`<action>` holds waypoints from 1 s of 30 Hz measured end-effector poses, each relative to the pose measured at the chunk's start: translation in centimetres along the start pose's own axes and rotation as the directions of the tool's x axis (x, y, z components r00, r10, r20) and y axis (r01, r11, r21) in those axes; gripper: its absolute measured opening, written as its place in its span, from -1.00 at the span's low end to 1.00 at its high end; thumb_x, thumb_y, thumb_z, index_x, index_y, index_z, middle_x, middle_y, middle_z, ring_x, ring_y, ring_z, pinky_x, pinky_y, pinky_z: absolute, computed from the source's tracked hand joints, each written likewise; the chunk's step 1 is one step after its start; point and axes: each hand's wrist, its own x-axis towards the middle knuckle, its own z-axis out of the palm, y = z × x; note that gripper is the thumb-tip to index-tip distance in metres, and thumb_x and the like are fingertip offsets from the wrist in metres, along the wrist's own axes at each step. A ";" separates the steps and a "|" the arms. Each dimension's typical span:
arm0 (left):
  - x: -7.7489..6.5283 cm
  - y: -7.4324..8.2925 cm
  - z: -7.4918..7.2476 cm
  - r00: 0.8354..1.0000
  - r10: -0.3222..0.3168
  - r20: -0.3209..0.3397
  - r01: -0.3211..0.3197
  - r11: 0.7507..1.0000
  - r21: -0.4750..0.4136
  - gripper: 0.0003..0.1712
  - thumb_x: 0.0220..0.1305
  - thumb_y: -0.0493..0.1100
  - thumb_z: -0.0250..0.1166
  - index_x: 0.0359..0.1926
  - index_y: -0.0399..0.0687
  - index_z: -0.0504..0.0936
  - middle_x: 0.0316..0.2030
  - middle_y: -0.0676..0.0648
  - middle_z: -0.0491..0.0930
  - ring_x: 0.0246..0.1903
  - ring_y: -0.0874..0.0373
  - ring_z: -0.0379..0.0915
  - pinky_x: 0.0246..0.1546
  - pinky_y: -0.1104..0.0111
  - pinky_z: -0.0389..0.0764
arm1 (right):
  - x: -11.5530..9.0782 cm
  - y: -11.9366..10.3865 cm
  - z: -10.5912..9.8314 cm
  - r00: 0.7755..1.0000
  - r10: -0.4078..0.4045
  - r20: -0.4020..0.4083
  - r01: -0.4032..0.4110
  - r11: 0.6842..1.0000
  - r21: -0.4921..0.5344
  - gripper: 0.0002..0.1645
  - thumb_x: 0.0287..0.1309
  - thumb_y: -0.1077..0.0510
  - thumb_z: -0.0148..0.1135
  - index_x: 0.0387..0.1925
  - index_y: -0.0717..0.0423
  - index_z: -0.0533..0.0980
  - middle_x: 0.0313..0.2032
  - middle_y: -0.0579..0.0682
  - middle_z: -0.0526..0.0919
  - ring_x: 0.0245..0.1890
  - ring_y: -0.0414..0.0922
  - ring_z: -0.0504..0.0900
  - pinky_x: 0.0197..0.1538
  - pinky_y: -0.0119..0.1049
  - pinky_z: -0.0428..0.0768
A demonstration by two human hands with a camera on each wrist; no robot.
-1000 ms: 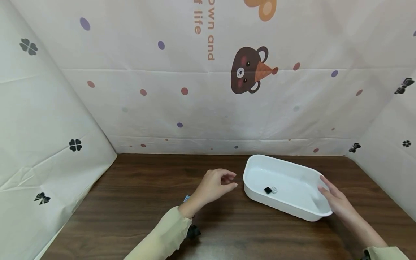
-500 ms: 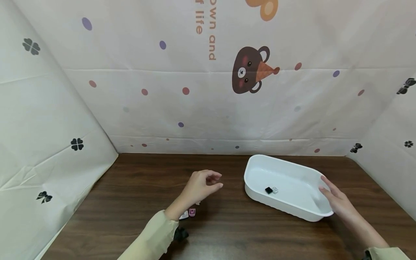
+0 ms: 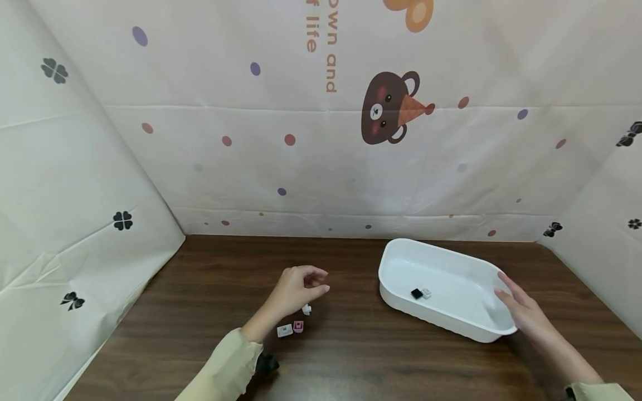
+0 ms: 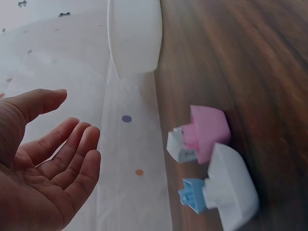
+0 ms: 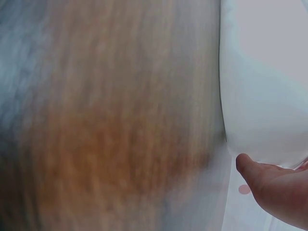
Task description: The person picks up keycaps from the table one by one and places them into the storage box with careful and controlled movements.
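In the head view my left hand (image 3: 296,289) is over the table, thumb and fingers apart with nothing between them. Close by its wrist lie a pink keycap (image 3: 298,327), a wide white keycap (image 3: 285,331) and a small white keycap (image 3: 307,309). A blue keycap (image 4: 193,195) shows beside them in the left wrist view. My right hand (image 3: 526,312) rests on the right end of a white tray (image 3: 431,318), its thumb and forefinger extended at the rim. Inside the tray sit a black keycap (image 3: 416,293) and a white-grey keycap (image 3: 426,293).
The dark wooden table (image 3: 351,356) meets a printed white backdrop (image 3: 225,178) at the back. Similar white sheets rise at the left (image 3: 65,239) and right. The tray stands at an angle on the table's right half.
My left hand has moved left, away from the tray, and the keycaps near its wrist have come into sight. My right hand stays at the tray's end.
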 end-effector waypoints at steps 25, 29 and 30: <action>-1.2 -3.2 -0.4 0.990 -0.123 0.071 0.119 0.991 0.064 -0.69 0.08 -0.17 0.32 -0.16 -0.25 0.61 -0.31 -0.08 0.62 -0.37 0.20 0.48 -0.37 0.40 0.49 | -0.1 0.5 0.2 0.998 -0.065 -0.022 0.065 0.998 0.000 -0.19 0.36 -0.17 -0.41 0.35 0.19 -0.42 0.30 0.37 -0.51 0.26 0.37 -0.48 0.14 0.37 -0.30; -1.2 -3.4 -0.3 0.988 -0.127 0.090 0.119 0.989 0.084 -0.70 0.08 -0.18 0.32 -0.18 -0.26 0.62 -0.35 -0.05 0.62 -0.37 0.20 0.49 -0.37 0.38 0.50 | -0.1 0.5 0.2 0.998 -0.067 -0.021 0.067 0.998 0.001 -0.19 0.36 -0.17 -0.40 0.35 0.18 -0.42 0.30 0.37 -0.52 0.26 0.39 -0.46 0.14 0.37 -0.29; -1.1 -3.5 -0.3 0.987 -0.128 0.099 0.119 0.989 0.093 -0.71 0.07 -0.17 0.32 -0.19 -0.25 0.62 -0.36 -0.03 0.61 -0.38 0.20 0.49 -0.37 0.38 0.50 | -0.1 0.5 0.1 0.998 -0.067 -0.021 0.067 0.998 0.002 -0.19 0.36 -0.17 -0.40 0.35 0.18 -0.42 0.30 0.37 -0.52 0.26 0.39 -0.46 0.14 0.37 -0.29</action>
